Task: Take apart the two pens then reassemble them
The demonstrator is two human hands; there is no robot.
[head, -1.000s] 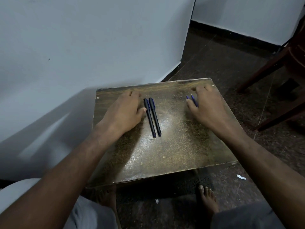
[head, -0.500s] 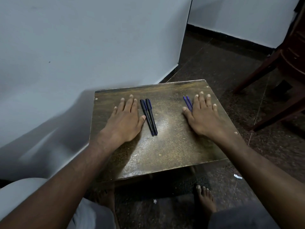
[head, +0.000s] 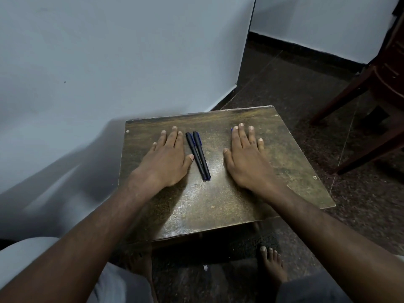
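Note:
Two dark pens (head: 198,155) with blue clips lie side by side on the small worn wooden table (head: 218,202), pointing away from me. My left hand (head: 169,157) lies flat on the table just left of them, thumb tip nearly touching the nearer pen. My right hand (head: 246,157) lies flat to their right, fingers straight. A tiny blue tip (head: 231,129) peeks out beside my right index fingertip; the rest of that blue part is hidden under the hand.
A pale wall (head: 109,62) stands close behind and left of the table. Dark wooden chair legs (head: 358,119) stand on the speckled floor at right. My bare feet (head: 271,265) are under the table's front edge.
My right hand has slid left over the blue parts, which showed beside its index finger before. My left hand flattened, fingers straightening. The two pens have not moved on the table.

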